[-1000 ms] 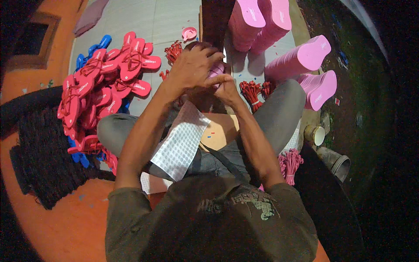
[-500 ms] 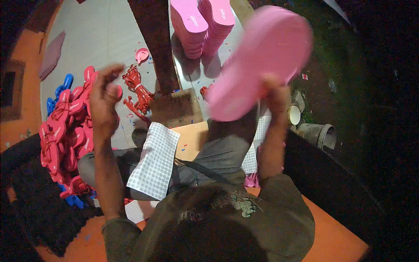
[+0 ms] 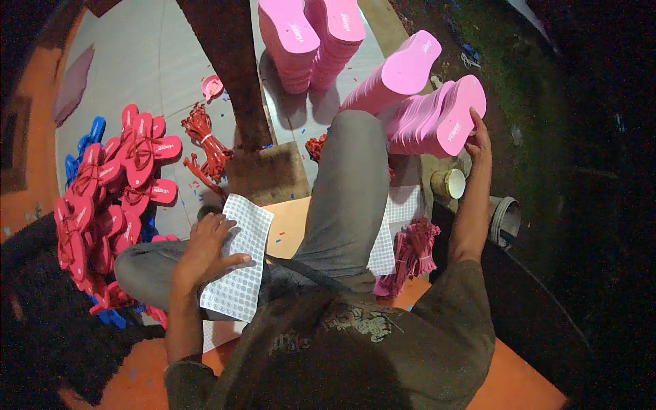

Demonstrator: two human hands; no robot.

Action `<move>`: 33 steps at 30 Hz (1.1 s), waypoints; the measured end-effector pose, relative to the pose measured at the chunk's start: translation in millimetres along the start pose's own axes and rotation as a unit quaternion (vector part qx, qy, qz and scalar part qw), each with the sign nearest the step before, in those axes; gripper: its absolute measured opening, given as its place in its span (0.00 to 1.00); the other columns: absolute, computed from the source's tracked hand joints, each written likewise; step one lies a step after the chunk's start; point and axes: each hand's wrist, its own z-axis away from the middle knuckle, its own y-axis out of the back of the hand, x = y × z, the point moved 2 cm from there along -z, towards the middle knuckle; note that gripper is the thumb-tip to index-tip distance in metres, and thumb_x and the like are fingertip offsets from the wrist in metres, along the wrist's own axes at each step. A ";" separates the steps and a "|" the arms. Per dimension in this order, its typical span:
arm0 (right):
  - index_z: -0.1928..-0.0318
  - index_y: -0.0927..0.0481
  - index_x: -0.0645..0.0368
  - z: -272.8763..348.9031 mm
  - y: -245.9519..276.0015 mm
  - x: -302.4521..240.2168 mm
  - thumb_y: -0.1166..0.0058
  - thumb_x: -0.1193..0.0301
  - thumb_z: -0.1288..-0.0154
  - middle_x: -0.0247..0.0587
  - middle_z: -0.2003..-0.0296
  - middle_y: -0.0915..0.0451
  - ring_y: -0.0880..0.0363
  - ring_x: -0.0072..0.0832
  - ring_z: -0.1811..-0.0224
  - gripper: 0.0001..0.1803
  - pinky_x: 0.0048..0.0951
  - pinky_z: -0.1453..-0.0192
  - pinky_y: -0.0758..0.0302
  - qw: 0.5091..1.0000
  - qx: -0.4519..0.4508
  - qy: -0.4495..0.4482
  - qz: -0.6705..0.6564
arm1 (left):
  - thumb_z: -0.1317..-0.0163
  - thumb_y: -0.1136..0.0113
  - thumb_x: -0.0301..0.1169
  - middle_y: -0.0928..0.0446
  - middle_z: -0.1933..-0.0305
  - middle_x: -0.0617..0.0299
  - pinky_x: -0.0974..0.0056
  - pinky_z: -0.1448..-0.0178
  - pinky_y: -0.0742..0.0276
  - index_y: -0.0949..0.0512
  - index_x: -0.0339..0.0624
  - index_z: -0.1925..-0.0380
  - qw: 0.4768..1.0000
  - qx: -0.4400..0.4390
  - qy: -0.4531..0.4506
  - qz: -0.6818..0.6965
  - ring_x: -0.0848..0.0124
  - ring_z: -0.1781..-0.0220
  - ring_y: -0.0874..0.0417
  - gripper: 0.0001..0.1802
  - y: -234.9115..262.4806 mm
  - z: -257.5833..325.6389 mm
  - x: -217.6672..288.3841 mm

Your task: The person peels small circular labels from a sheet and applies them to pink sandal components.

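Note:
My right hand is at the far right, its fingers around the edge of the top pink sandal sole on a leaning stack. Part of the grip is hidden behind the sole's edge. My left hand lies open, thumb spread, on a white sheet of round grey stickers across my left thigh. Another leaning stack of pink soles stands beside the right one, beyond my raised right knee. Two taller upright stacks of pink soles are farther back.
A heap of red finished sandals lies at left, with blue sandals behind. Bundled red straps lie near a wooden block. Pink straps and sticker sheets lie by my right hip. A white cup and bucket stand at right.
My right hand has carried a pink sole outward to the right, onto the leaning stack. My left hand has come down from the air onto the sticker sheet.

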 end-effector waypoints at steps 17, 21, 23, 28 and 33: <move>0.50 0.31 0.60 -13.8 -16.3 16.9 0.41 0.58 0.48 0.38 0.60 0.24 0.24 0.28 0.62 0.28 0.30 0.59 0.24 0.997 0.054 0.035 0.029 | 0.59 0.37 0.52 0.33 0.48 0.45 0.54 0.40 0.42 0.29 0.35 0.55 0.998 0.014 0.034 0.053 0.50 0.44 0.35 0.36 0.1 2.8 4.0; 0.50 0.31 0.59 -10.7 -13.8 14.8 0.41 0.59 0.47 0.37 0.60 0.24 0.24 0.29 0.62 0.27 0.30 0.57 0.24 0.999 0.030 0.038 0.018 | 0.59 0.37 0.51 0.33 0.48 0.45 0.53 0.40 0.42 0.30 0.35 0.54 0.998 -0.010 0.029 0.051 0.51 0.44 0.35 0.37 1.5 2.6 7.1; 0.50 0.31 0.59 -6.6 -20.1 17.3 0.41 0.58 0.48 0.37 0.59 0.24 0.24 0.30 0.61 0.28 0.31 0.57 0.24 0.998 0.051 0.015 0.015 | 0.59 0.36 0.50 0.34 0.48 0.45 0.53 0.40 0.42 0.31 0.35 0.53 0.996 -0.031 0.032 0.075 0.51 0.44 0.35 0.37 2.8 4.1 13.6; 0.51 0.30 0.59 -27.1 21.7 25.1 0.41 0.56 0.47 0.38 0.60 0.25 0.25 0.28 0.61 0.27 0.30 0.59 0.27 0.984 0.131 0.102 0.064 | 0.59 0.34 0.46 0.35 0.47 0.45 0.55 0.42 0.38 0.34 0.34 0.50 0.997 -0.021 0.057 0.048 0.50 0.43 0.35 0.38 -1.2 7.0 20.2; 0.62 0.28 0.62 125.8 -77.4 34.1 0.45 0.68 0.43 0.35 0.69 0.26 0.30 0.22 0.67 0.12 0.22 0.60 0.32 0.868 0.157 0.428 0.198 | 0.58 0.33 0.42 0.34 0.48 0.41 0.54 0.45 0.35 0.40 0.34 0.46 0.978 0.012 0.189 0.083 0.47 0.48 0.32 0.42 -14.8 15.3 18.2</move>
